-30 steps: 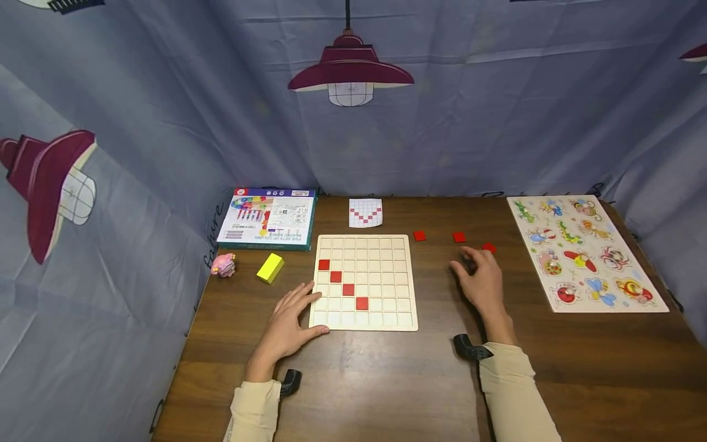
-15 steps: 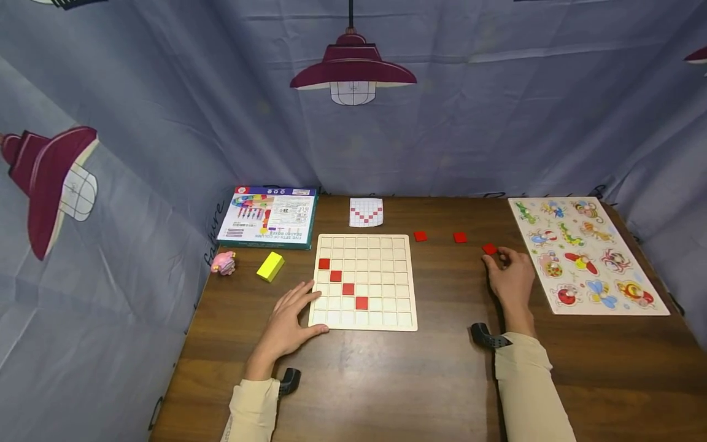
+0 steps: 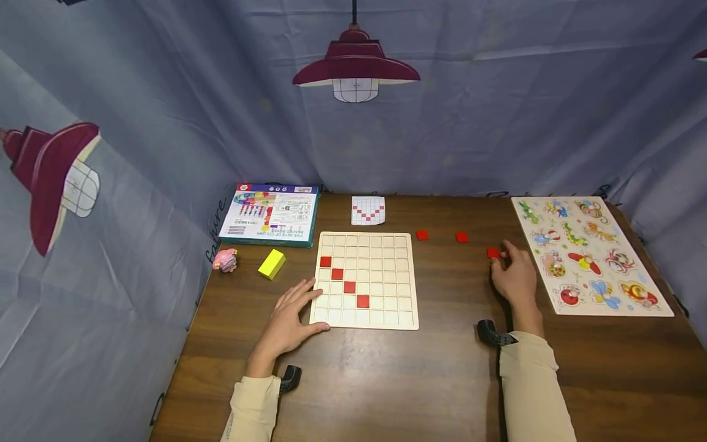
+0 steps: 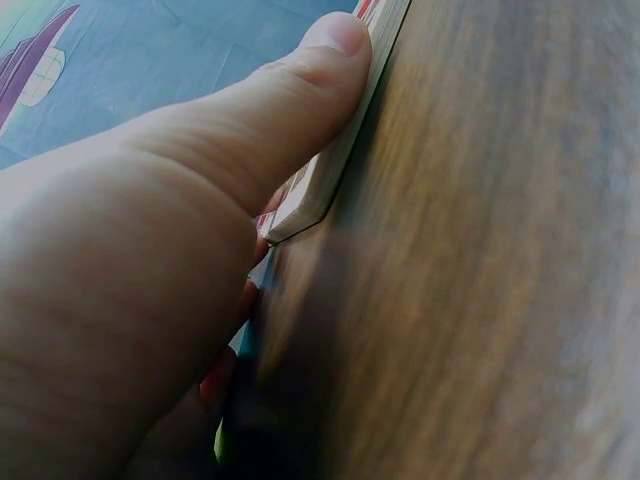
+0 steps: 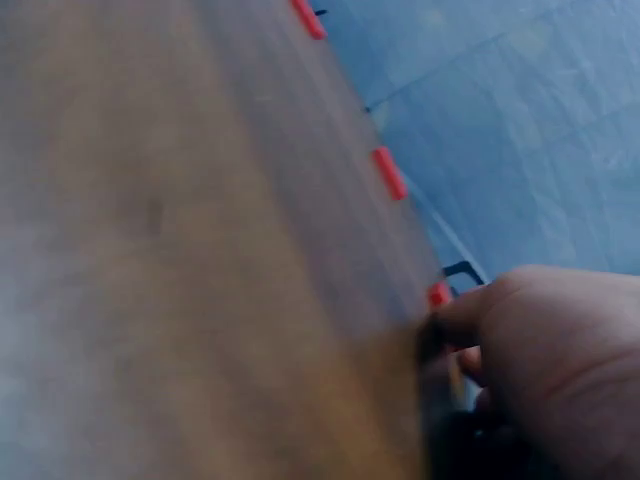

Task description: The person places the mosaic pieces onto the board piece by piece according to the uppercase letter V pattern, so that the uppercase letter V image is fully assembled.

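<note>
A pale wooden grid board (image 3: pixel 381 265) lies on the table, with several red square tiles (image 3: pixel 350 287) in a diagonal of its cells. My left hand (image 3: pixel 288 325) rests at the board's lower left, its fingers extended and touching the left edge. In the left wrist view the thumb (image 4: pixel 270 130) lies along the rim of the board (image 4: pixel 325 185). To the right of the board, my right hand (image 3: pixel 516 276) pinches a loose red tile (image 3: pixel 493 252) at table level between thumb and forefinger. The right wrist view shows the thumb against that tile (image 5: pixel 438 294), blurred.
Two more loose red tiles, one nearer (image 3: pixel 422 235) and one farther right (image 3: pixel 461 237), lie beyond the board. A paper pattern card (image 3: pixel 368 210), boxed set (image 3: pixel 269 215), yellow block (image 3: pixel 272 264) and pink figurine (image 3: pixel 224 260) stand around. An insect puzzle board (image 3: pixel 591 255) lies at right.
My right hand has moved right to the farthest loose tile and taken it between its fingertips; the tile has turned slightly. The left hand stays on the board.
</note>
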Motion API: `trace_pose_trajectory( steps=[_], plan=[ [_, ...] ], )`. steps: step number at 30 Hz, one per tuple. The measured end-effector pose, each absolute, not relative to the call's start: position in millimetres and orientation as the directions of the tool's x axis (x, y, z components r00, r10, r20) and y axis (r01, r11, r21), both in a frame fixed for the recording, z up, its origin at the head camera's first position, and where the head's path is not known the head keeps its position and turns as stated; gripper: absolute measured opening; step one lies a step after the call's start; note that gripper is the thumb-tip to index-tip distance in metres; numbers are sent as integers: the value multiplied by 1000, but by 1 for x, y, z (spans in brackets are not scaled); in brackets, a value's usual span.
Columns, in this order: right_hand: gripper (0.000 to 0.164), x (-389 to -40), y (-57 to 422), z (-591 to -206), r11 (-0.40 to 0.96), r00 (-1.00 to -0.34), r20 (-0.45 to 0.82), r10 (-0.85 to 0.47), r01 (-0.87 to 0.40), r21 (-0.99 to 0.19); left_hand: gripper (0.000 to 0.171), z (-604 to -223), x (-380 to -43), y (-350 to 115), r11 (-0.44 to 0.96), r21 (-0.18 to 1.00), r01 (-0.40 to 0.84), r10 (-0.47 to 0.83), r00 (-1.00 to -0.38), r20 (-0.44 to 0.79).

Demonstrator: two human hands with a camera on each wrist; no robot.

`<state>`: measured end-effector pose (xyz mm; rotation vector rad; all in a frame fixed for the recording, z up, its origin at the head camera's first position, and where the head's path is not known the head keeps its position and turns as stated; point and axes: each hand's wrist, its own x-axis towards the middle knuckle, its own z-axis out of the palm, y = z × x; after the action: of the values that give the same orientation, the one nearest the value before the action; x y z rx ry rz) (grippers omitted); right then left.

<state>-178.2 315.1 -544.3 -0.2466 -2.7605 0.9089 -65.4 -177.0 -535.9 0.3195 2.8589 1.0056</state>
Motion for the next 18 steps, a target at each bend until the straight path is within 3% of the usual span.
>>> trace_pose_trajectory(
  steps=[10, 18],
  plan=[
    [34, -169, 312, -546, 828, -962, 153, 227, 107, -551, 77, -542, -64, -177, 747, 637, 189, 241, -971, 6],
    [30, -163, 296, -551, 822, -956, 230, 180, 18, -570, 77, -538, -67, -178, 759, 625, 184, 235, -972, 1]
  ],
)
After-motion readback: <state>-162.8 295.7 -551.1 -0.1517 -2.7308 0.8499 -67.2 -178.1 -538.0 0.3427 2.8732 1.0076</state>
